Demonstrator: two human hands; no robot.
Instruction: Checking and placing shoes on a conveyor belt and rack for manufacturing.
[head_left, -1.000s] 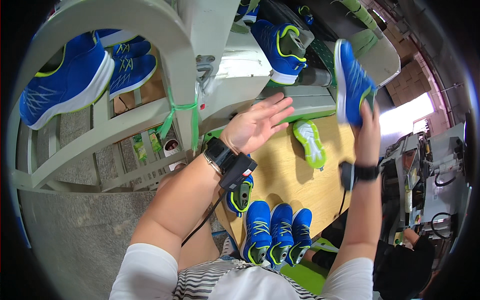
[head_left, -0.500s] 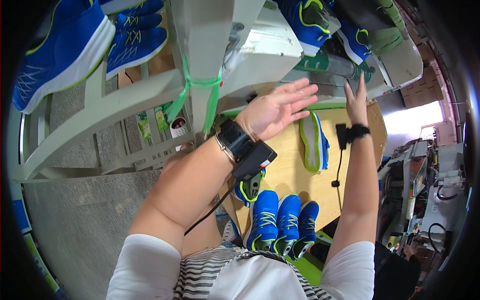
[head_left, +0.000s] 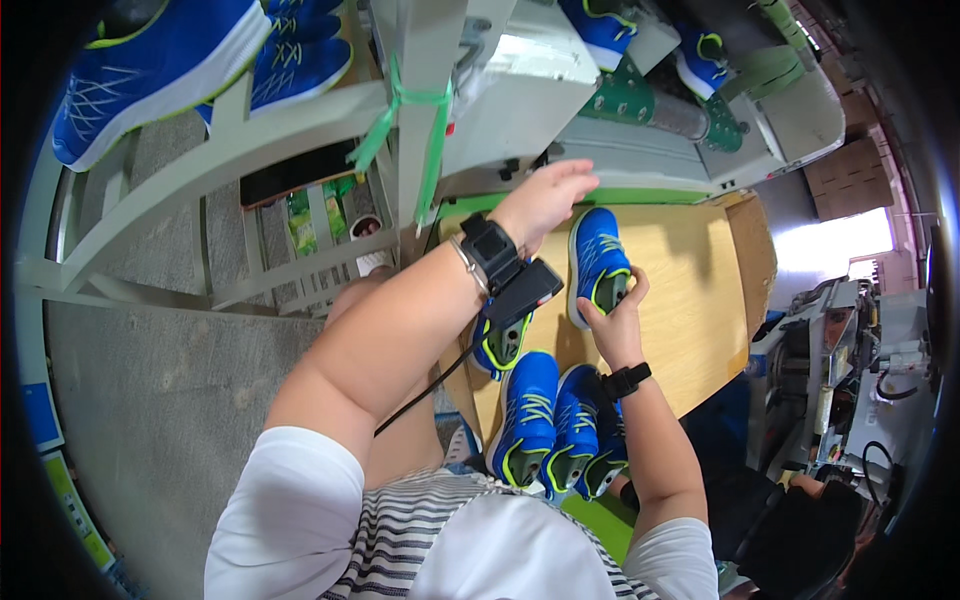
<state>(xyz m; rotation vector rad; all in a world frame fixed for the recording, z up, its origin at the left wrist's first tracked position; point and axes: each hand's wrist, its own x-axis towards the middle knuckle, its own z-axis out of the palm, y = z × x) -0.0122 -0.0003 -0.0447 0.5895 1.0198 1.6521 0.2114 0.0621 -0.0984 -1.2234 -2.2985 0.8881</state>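
Observation:
A blue running shoe (head_left: pixel 597 240) with white sole, lime laces and lime collar stands on the wooden tabletop (head_left: pixel 690 290), its toe pointing away from me. My right hand (head_left: pixel 618 318) grips its heel, thumb on the left side and fingers on the right. My left hand (head_left: pixel 545 205) hovers left of the toe, its fingers extended and nothing seen in them. Nearer to me several more blue shoes are lined up, among them one (head_left: pixel 528 410) at the row's left. Another shoe (head_left: pixel 503 338) lies partly hidden behind my left wrist.
At the left a grey metal rack (head_left: pixel 230 215) carries blue shoes (head_left: pixel 165 85), with a green ribbon (head_left: pixel 425 98) tied to its post. Beyond the table stands a machine with a green roller (head_left: pixel 620 97) and more shoes on top. Machinery (head_left: pixel 850 350) and another person's arm (head_left: pixel 805 484) are at the right.
My right hand has come down and left from the far side onto the shoe's heel. The shoe, which lay on its side, now stands upright, farther left. My left hand shifted slightly.

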